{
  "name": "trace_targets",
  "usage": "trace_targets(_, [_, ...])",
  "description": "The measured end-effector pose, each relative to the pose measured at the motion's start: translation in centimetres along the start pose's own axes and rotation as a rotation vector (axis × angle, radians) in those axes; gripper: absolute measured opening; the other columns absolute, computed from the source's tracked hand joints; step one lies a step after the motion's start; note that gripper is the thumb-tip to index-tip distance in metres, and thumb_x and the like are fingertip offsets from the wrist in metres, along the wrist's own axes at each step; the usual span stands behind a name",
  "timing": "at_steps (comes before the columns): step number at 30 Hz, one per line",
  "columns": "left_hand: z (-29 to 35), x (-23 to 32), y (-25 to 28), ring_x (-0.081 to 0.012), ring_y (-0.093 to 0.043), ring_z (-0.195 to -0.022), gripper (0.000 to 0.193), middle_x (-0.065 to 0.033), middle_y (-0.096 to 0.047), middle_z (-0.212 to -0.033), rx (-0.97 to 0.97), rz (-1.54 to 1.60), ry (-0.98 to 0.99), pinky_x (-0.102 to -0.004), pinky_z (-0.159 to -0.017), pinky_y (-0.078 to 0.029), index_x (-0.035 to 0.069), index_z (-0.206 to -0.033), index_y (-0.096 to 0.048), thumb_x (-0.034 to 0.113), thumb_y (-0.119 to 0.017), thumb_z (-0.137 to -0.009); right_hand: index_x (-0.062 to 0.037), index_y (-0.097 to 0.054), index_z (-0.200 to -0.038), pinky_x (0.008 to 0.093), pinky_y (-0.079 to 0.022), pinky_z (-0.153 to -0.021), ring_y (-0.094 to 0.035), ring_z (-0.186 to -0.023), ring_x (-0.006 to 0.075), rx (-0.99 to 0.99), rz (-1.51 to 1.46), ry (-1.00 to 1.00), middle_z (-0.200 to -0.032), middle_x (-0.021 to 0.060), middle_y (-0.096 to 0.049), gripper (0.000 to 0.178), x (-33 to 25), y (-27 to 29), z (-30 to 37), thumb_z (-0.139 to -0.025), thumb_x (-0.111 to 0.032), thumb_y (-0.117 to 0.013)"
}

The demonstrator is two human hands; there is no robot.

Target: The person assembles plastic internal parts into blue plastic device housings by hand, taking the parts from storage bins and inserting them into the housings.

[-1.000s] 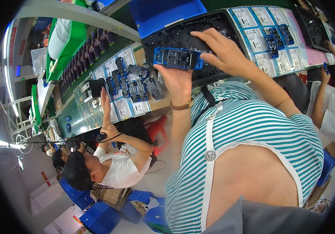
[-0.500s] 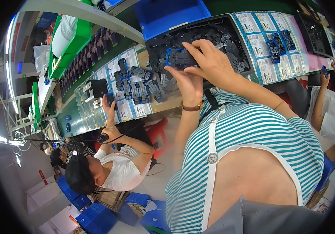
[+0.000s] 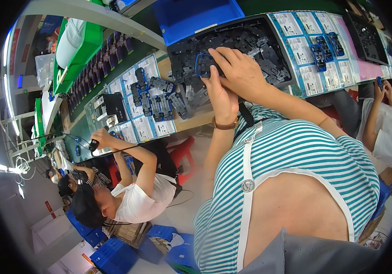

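A grey cloth [image 3: 305, 251], cut off by the lower edge, lies nearest; what it belongs to is hard to make out. Beyond it is the striped top [image 3: 292, 141], and then the left hand [image 3: 222, 98], with a watch [image 3: 225, 124] on its wrist, and the right hand [image 3: 244, 75].

Both hands close on one toy car [image 3: 202, 66], black with a blue rim, held above the tray [image 3: 282, 51]. Its left end sticks out past the fingers; its right end is hidden under them. The left fingers are narrow on its near side, the thumb against it. The right fingers bend over it from above; their tips are partly hidden, so I cannot tell how hard they press.

Black parts [image 3: 262, 45] heap in the tray, too jumbled to tell apart, some hidden by the hands. To the left, more cars [image 3: 162, 107] lie on sheets on the worktop [image 3: 196, 121]. Farther off stands a blue bin [image 3: 198, 16], cut off at the top.
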State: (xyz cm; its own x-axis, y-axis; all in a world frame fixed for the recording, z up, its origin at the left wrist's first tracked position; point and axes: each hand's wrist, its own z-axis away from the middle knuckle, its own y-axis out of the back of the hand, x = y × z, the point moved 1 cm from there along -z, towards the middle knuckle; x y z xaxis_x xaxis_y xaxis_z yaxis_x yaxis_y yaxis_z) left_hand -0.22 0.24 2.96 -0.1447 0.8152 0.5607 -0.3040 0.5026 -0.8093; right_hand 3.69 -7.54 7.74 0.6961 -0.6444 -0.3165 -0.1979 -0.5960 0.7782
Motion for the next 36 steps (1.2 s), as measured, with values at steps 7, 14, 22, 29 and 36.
trace_targets(7, [-0.2, 0.4, -0.5, -0.0189, -0.049, -0.117, 0.033, -0.0036, -0.050, -0.126, 0.028, -0.117, -0.074, -0.0379, -0.097, -0.042, 0.014, -0.129, -0.042, 0.029, -0.045, -0.099, -0.0046, -0.051, -0.126, 0.0346, -0.051, -0.077, -0.058, -0.098, 0.0256, 0.039, -0.042, 0.004, -0.115, 0.0103, -0.057, 0.062, 0.5, -0.5, 0.2, -0.070, -0.023, -0.071])
trace_targets(14, [-0.6, 0.6, -0.8, -0.0185, -0.048, -0.117, 0.037, -0.0065, -0.047, -0.128, 0.011, -0.112, -0.117, -0.0351, -0.097, -0.042, 0.011, -0.134, -0.035, 0.022, -0.044, -0.099, -0.0053, -0.038, -0.138, 0.0401, -0.046, -0.089, -0.053, -0.109, 0.0331, -0.165, -0.186, -0.039, -0.127, 0.0159, -0.049, 0.074, 1.3, -0.3, 0.2, -0.073, -0.023, -0.070])
trace_targets(22, [-1.1, 1.7, -1.0, -0.0174, -0.056, -0.102, 0.032, -0.0083, -0.054, -0.115, -0.004, -0.170, -0.272, -0.0341, -0.087, -0.047, 0.009, -0.128, -0.039, 0.023, -0.045, -0.099, -0.0057, -0.041, -0.137, 0.0336, -0.050, -0.087, -0.055, -0.107, 0.0183, -0.326, -0.842, -0.501, -0.122, 0.0108, -0.053, 0.052, 4.5, 0.2, 2.0, -0.092, -0.026, -0.056])
trace_targets(29, [-0.7, 1.5, -1.5, -0.0157, -0.059, -0.090, 0.024, -0.0078, -0.058, -0.102, 0.046, -0.303, -0.344, -0.0308, -0.078, -0.050, 0.003, -0.113, -0.047, 0.022, -0.048, -0.098, -0.0011, -0.055, -0.123, 0.0231, -0.053, -0.062, -0.061, -0.081, 0.0094, -0.284, -1.211, -0.633, -0.099, 0.0058, -0.063, 0.039, 4.2, -0.6, 3.4, -0.092, -0.023, -0.058])
trace_targets(36, [-1.4, 1.6, -2.3, -0.0155, -0.061, -0.083, 0.023, -0.0081, -0.059, -0.098, 0.084, -0.350, -0.391, -0.0284, -0.071, -0.051, 0.002, -0.111, -0.047, 0.019, -0.050, -0.095, -0.0020, -0.054, -0.124, 0.0225, -0.053, -0.061, -0.061, -0.084, 0.0091, -0.188, -1.283, -0.672, -0.100, 0.0047, -0.063, 0.038, 3.5, -0.4, 3.7, -0.091, -0.021, -0.059])
